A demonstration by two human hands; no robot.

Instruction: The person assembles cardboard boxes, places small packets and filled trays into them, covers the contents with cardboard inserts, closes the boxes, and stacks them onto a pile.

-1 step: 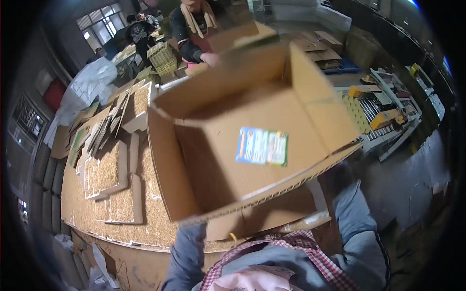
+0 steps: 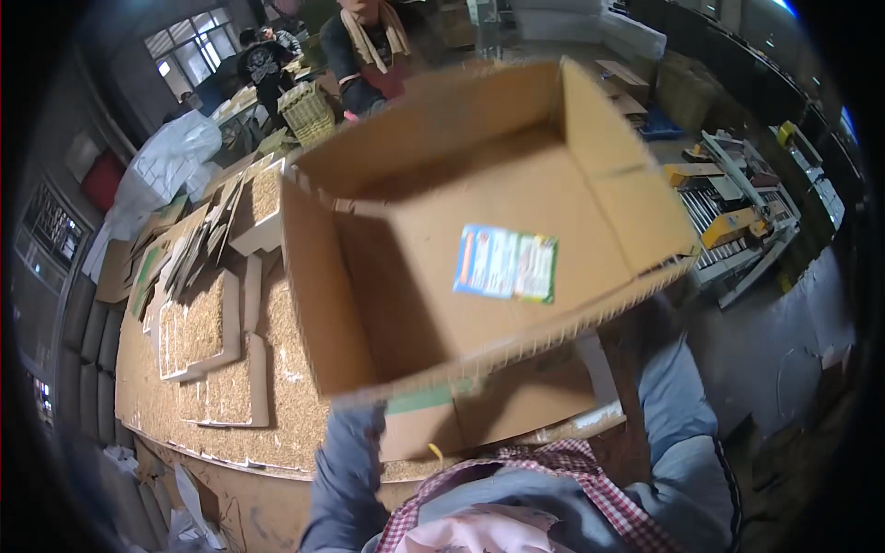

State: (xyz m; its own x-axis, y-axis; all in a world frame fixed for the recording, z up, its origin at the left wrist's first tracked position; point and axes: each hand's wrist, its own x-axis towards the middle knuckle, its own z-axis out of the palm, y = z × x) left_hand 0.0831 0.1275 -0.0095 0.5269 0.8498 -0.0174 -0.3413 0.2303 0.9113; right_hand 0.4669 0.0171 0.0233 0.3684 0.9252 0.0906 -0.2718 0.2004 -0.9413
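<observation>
A large open cardboard box [image 2: 318,286] is held up in front of me, tilted so that its inside faces me. On its bottom lies a blue, white and green printed leaflet [image 2: 505,264]. My left sleeve [image 2: 350,461] reaches up to the box's near left corner, and my right sleeve [image 2: 678,396] to its near right side. Both hands are hidden behind the box, so their fingers do not show. Under the box, a brown cardboard piece [image 2: 530,396] with a green strip rests on the work surface.
Grain-textured tan blocks [image 2: 198,323] and stacked cardboard sheets [image 2: 198,249] cover the left side of the table. Across it stands a person [image 2: 364,55] with a towel round the neck. A roller conveyor [image 2: 728,217] with yellow parts is at the right; a wicker basket [image 2: 307,112] stands behind.
The box has shifted slightly up and to the right, with the leaflet inside it. Another cardboard box near the person across no longer shows, and that person's hand is hidden.
</observation>
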